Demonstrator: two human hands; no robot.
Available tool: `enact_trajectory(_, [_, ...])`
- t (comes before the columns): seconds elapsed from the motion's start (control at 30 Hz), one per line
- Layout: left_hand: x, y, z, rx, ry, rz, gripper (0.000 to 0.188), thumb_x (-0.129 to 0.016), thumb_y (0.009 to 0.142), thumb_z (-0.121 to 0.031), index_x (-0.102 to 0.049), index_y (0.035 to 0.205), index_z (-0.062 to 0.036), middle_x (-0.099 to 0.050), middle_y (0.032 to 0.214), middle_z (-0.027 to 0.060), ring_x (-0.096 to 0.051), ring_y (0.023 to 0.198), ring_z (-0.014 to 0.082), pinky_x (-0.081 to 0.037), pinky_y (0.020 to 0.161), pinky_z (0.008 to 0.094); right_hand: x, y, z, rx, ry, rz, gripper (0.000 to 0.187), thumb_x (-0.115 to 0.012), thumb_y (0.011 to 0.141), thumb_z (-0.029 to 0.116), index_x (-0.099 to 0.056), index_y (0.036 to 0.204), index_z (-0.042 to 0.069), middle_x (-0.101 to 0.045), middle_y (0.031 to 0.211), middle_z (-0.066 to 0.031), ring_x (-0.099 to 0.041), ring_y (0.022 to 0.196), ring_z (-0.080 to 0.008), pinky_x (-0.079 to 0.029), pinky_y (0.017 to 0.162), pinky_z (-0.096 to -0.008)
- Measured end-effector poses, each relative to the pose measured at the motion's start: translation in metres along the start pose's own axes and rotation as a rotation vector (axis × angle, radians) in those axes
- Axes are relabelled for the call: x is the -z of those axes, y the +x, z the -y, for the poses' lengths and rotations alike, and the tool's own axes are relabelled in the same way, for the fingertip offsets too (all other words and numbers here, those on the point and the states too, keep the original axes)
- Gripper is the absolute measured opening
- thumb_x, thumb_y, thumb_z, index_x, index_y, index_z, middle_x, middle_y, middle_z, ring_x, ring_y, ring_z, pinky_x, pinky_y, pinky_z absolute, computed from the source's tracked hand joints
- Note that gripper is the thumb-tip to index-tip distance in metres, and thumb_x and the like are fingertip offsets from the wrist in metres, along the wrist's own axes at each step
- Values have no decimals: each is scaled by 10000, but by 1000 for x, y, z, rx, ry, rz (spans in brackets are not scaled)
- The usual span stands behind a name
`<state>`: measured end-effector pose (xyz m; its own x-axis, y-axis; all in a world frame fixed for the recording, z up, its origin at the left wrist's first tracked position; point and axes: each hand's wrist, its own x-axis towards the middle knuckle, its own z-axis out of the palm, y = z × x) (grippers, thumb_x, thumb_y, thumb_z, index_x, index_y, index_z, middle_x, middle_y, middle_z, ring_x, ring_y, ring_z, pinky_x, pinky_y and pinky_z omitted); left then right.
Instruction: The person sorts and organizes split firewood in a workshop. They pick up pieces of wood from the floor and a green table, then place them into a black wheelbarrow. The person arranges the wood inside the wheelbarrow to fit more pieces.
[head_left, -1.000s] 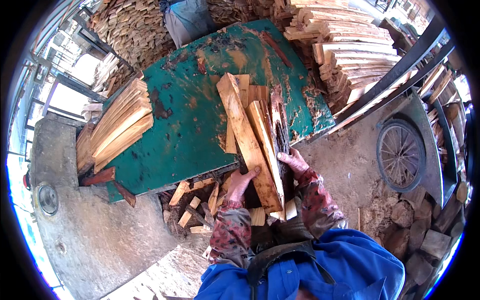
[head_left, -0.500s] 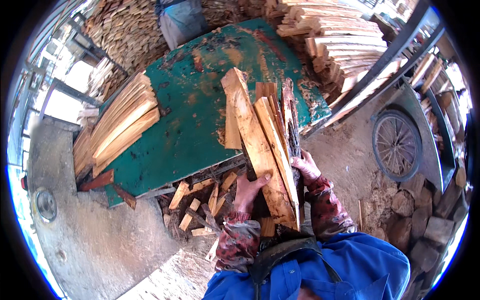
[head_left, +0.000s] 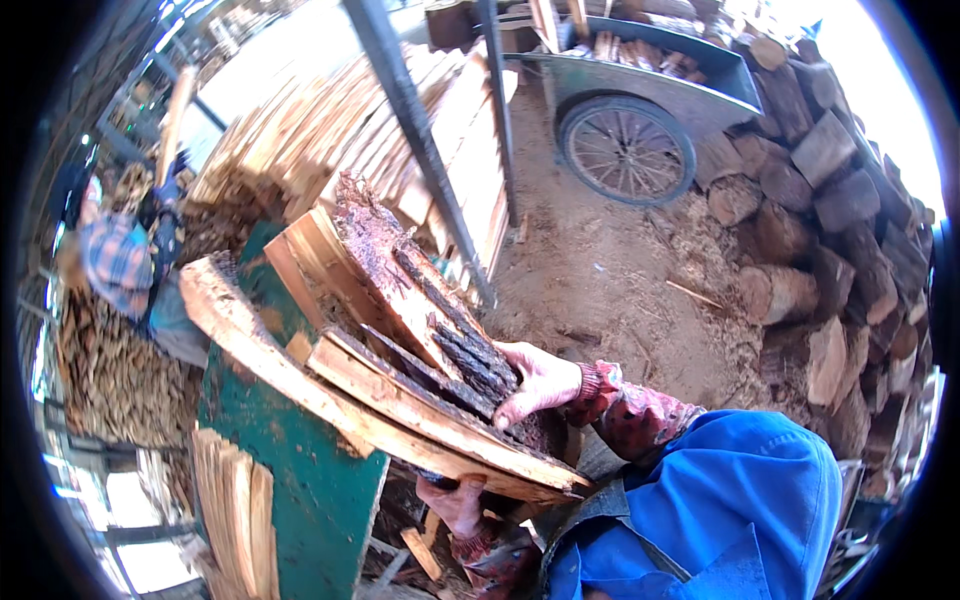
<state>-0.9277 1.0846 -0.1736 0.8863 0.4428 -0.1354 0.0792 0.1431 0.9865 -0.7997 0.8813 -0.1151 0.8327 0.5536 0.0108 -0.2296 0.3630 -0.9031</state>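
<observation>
A bundle of long split wood slabs (head_left: 370,402) lies between my two hands, its near ends against the front of my body. My right hand (head_left: 540,382) is closed round the right side of the bundle, thumb over a dark, bark-covered slab (head_left: 455,335). On the opposite side, low down, my left hand (head_left: 455,500) grips the bundle from beneath; the slabs hide part of its fingers. The far ends of the slabs fan out above the green tabletop (head_left: 300,490).
More split boards (head_left: 235,500) are stacked on the green top. Past a metal post (head_left: 420,130) rises a large plank stack (head_left: 320,120). A cart wheel (head_left: 628,150) and piled logs (head_left: 780,230) stand right. A co-worker (head_left: 120,265) is at the far left.
My view has swung to the right, bringing the cart and logs toward the middle. Both hands keep hold of the bundle, which now slants to the upper left.
</observation>
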Motion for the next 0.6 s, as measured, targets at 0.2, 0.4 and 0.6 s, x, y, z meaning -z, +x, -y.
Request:
enact_trajectory(0.2, [-67, -4, -47, -173, 55, 318, 1001, -916, 539, -561, -539, 1176, 113, -636, 1050, 123, -593, 917, 184, -510, 837, 334, 39, -56, 36, 82, 51, -67, 945, -931, 629, 158, -413, 1405, 5, -549, 1336, -42, -470, 1210, -106, -368, 1080, -319])
enact_trajectory(0.4, [-160, -3, -46, -162, 85, 506, 909, -942, 554, -475, -568, 1157, 93, -649, 1035, 112, -601, 904, 167, -516, 804, 319, 115, -101, 70, 196, 88, -206, 951, -930, 630, 175, -410, 1408, 1, -541, 1345, -35, -471, 1206, -108, -368, 1073, -315])
enact_trajectory(0.6, [-288, -3, -18, 1, 105, 727, 740, -887, 684, -309, -506, 1220, 29, -580, 1104, 74, -559, 966, 170, -479, 867, 314, 227, -153, 91, 248, 101, -433, 915, -908, 664, 206, -418, 1408, 1, -532, 1349, -26, -463, 1213, -106, -357, 1078, -306])
